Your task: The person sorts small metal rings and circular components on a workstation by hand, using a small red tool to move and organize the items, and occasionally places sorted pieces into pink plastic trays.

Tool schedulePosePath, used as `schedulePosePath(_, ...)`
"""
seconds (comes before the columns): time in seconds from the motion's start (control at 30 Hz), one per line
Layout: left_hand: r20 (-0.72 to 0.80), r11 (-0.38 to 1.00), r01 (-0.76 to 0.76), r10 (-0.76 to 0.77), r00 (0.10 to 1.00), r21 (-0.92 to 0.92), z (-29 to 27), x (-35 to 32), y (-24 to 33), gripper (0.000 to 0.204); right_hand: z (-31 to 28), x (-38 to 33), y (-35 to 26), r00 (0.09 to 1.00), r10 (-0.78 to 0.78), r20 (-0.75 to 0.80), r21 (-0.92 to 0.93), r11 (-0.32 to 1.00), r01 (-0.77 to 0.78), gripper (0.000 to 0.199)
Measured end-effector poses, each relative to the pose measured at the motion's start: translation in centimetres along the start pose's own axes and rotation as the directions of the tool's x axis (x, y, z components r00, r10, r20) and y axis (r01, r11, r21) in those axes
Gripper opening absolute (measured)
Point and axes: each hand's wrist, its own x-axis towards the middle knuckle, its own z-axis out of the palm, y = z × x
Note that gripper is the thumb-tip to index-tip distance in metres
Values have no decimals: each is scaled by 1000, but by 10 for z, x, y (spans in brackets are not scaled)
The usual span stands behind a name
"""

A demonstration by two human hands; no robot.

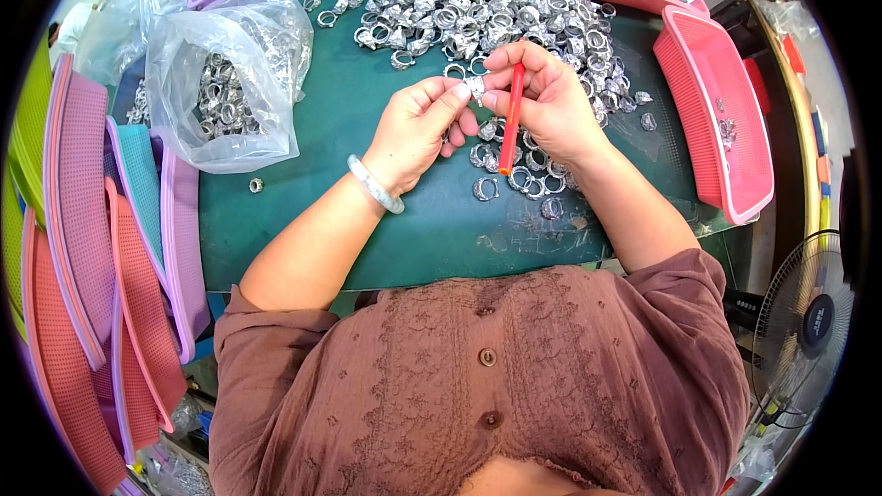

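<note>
My left hand (418, 127) pinches a silver-coloured metal ring (476, 88) between thumb and fingertips. A red pen-like stick (509, 133) is tucked between the thumb and fingers of my right hand (554, 110), its orange end pointing toward me. The fingertips of that hand also reach the ring, so both hands meet at it. Beyond them spreads a large heap of similar rings (478, 0), and several more lie below my right hand, among them one ring (486, 188) at the near edge of the group.
A clear plastic bag (253, 142) of rings stands on the green table (367, 253) at left, near a lone ring (256, 185). Pink baskets (687, 101) stand at right. Stacked coloured baskets (83, 193) crowd the left edge; a fan (813, 321) is at lower right.
</note>
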Motion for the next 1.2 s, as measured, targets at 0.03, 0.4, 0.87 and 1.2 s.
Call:
schedulePosePath(0.03, 2, 1000, -1, 1, 1000, 1, 0, 0, 0, 20, 0, 0, 1, 1000, -9, 7, -1, 1000, 9, 30)
schedulePosePath(0.4, 7, 1000, 1, -1, 1000, 6, 0, -1, 1, 19, -3, 0, 5, 999, -34, 27, -15, 999, 35, 30)
schedulePosePath(0.87, 28, 999, -40, 40, 999, -12, 0, 0, 1, 19, -3, -1, 5, 997, -63, 46, -37, 997, 64, 28)
schedulePosePath(1.2, 23, 998, -58, 58, 998, -5, 0, 0, 0, 21, 2, -2, 1, 996, -84, 43, -3, 996, 84, 25)
